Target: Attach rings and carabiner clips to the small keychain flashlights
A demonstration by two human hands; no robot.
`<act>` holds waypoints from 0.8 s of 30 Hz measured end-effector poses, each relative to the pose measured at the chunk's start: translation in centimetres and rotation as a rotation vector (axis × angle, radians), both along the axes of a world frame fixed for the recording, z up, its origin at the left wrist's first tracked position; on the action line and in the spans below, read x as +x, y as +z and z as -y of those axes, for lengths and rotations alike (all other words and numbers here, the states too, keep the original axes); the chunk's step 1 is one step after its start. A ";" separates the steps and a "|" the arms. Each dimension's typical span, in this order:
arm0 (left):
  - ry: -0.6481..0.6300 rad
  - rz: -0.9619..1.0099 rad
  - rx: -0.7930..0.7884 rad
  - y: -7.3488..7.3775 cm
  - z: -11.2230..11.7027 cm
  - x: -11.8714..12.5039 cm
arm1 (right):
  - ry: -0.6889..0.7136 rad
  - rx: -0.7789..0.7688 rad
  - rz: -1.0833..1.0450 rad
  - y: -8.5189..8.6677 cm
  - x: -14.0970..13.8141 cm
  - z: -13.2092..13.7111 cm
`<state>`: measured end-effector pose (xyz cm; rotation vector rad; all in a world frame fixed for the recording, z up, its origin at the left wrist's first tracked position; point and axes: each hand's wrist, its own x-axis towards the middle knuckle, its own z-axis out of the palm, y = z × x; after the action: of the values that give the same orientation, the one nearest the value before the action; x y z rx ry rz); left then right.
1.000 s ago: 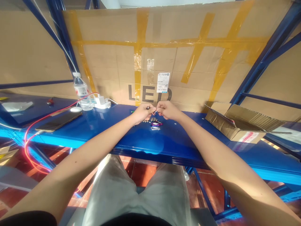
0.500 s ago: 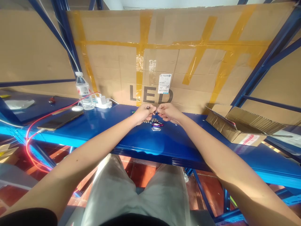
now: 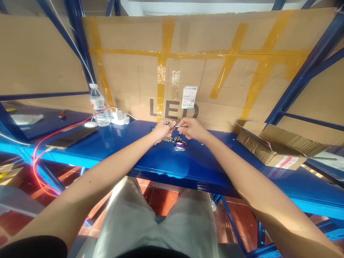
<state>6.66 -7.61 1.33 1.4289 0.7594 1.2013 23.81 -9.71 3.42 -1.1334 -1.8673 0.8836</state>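
Note:
My left hand (image 3: 162, 129) and my right hand (image 3: 192, 129) meet just above the blue tabletop, fingertips almost touching. Both are closed in a pinch on a small dark metal piece (image 3: 175, 127) between them; its exact kind is too small to make out. Something dark also shows at the left thumb. Below the fingers lie several small brass-coloured metal parts (image 3: 168, 138) and a cluster of small silvery parts (image 3: 177, 138). Nearer me are a purple-red carabiner (image 3: 181, 144) and a silver carabiner (image 3: 179, 149). My fingers partly hide the small parts.
A water bottle (image 3: 100, 107), a white power adapter (image 3: 118, 116) and a phone (image 3: 72, 137) on a red cable stand to the left. An open cardboard box (image 3: 276, 152) sits at right. A large taped cardboard sheet (image 3: 129, 79) rises behind the blue table (image 3: 172, 165).
My fingertips have shifted slightly around the small dark piece, the right ones turning a little. The whole view has moved a bit; the things on the table lie as before.

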 end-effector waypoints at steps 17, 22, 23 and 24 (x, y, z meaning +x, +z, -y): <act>-0.102 0.099 -0.016 -0.1 0.2 0.2 | 0.053 0.449 0.235 -0.8 0.9 -1.3; -0.114 0.110 -0.015 -0.3 -0.1 0.0 | 0.039 0.398 0.198 -1.0 0.9 -1.5; -0.103 0.106 -0.021 -0.3 -0.2 0.0 | 0.025 0.389 0.194 -1.0 0.9 -1.5; -0.088 0.103 -0.030 -0.4 -0.3 0.1 | 0.012 0.377 0.187 -1.0 0.8 -1.5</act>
<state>6.71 -7.32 0.93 1.3513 0.6348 1.1805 24.61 -8.25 2.44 -0.9954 -2.0842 0.4143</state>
